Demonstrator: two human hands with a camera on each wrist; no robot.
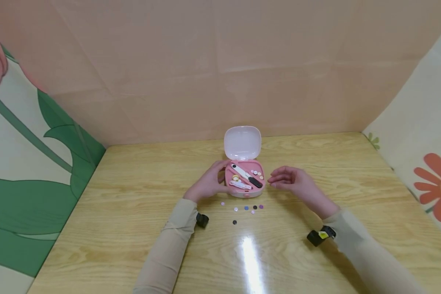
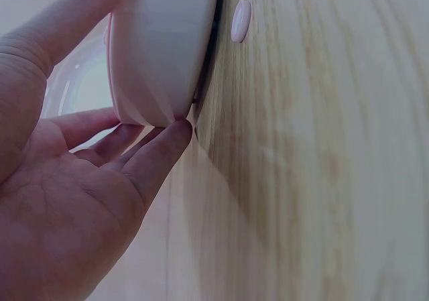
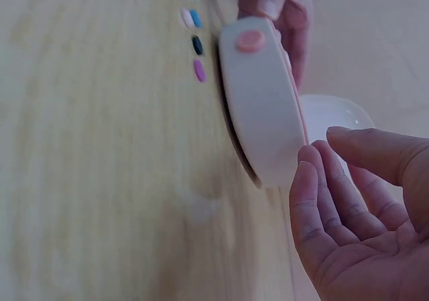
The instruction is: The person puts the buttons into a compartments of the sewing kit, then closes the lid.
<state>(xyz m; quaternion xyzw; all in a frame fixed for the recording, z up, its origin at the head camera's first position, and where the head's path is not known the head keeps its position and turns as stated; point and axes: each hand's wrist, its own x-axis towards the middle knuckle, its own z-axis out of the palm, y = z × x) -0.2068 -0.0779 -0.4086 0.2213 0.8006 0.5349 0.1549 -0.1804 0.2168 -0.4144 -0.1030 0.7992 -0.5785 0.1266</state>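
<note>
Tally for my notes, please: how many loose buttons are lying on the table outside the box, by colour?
Pale pink or whitish buttons: 3
Black buttons: 2
Blue button: 1
Purple button: 1
Total outside the pink and white box: 7

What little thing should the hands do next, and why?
I'd try having the right hand pick up the purple button. That hand looks empty, and this is its nearest loose button on the table. The lid is open, pale buttons lie inside, and the left hand holds the box.
</note>
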